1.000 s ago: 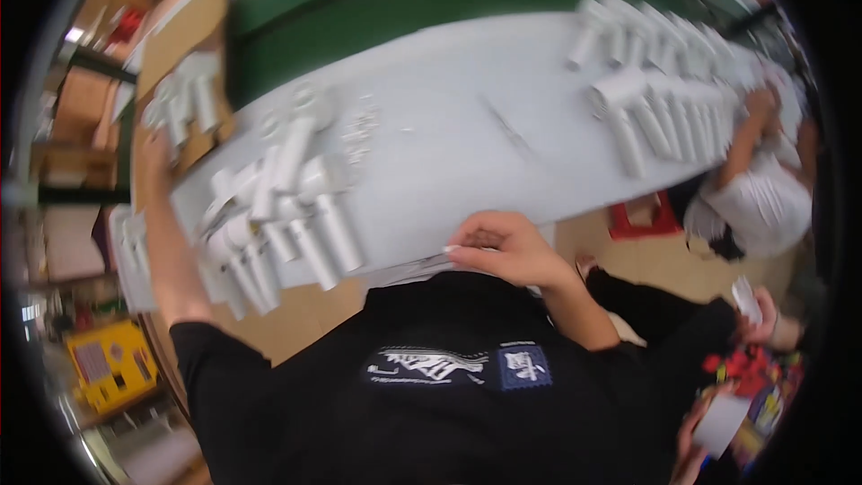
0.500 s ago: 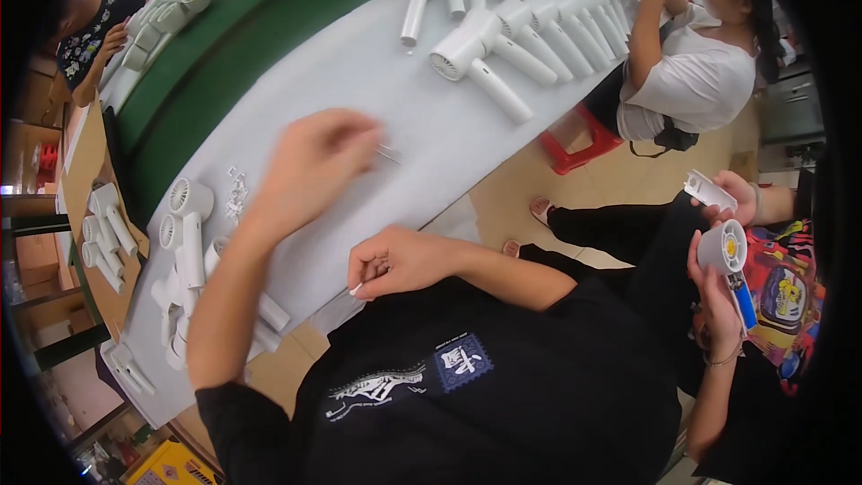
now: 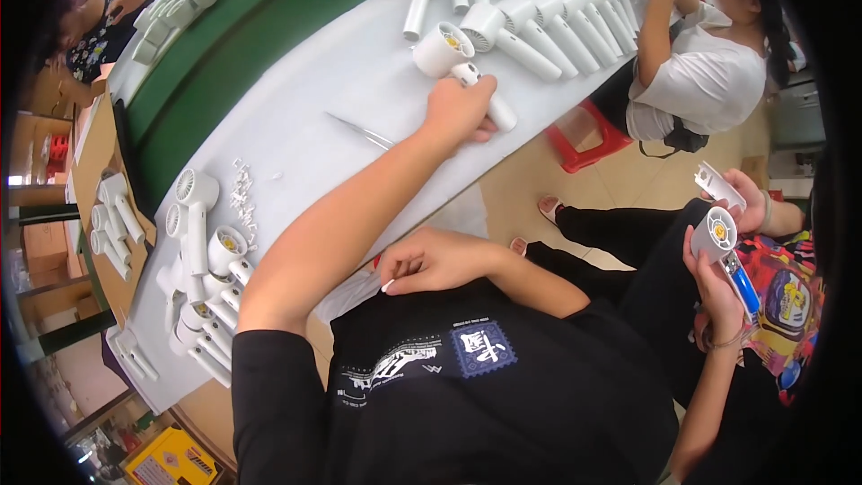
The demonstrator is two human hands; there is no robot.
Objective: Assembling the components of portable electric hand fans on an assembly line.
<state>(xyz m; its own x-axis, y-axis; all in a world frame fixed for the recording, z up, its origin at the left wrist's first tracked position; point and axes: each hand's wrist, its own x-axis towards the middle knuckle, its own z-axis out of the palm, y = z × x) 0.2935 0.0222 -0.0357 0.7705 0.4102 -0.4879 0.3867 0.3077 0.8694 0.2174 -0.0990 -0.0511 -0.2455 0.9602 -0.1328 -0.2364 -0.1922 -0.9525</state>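
Hand-held fan, white plastic, drum-shaped head with a yellow hub and straight round handle (image 3: 438, 56): over the white-topped bench (image 3: 296, 139), beside the right-hand stock, handle slanting toward the near edge. Whether lifted or resting, cannot tell.

Left hand (image 3: 461, 110): fingers closed around the handle just below the head, presumably because this is the slimmest part and gives a one-handed hold.

Right hand (image 3: 435, 262): close to the torso; thumb and curled fingers pinching a tiny white piece (image 3: 388, 286), probably by the fingertips because it is too small for a fuller grip.

Loose tiny white plastic pieces (image 3: 241, 193): scattered heap, left part of the bench, seemingly set apart for easy picking.

Slim pointed metal tool, probably tweezers (image 3: 359, 130): lying under the left forearm's far side, bare surface around it.

White fans, right-hand rows (image 3: 539, 36): handles roughly parallel, likely so that they nest closely.

White fans, left-hand cluster (image 3: 197, 187): heaped less evenly near the tiny pieces.

Neighbour's fan, handle opened on a blue cylinder (image 3: 720, 232): held upright in a co-worker's hand, perhaps to keep the inside exposed.
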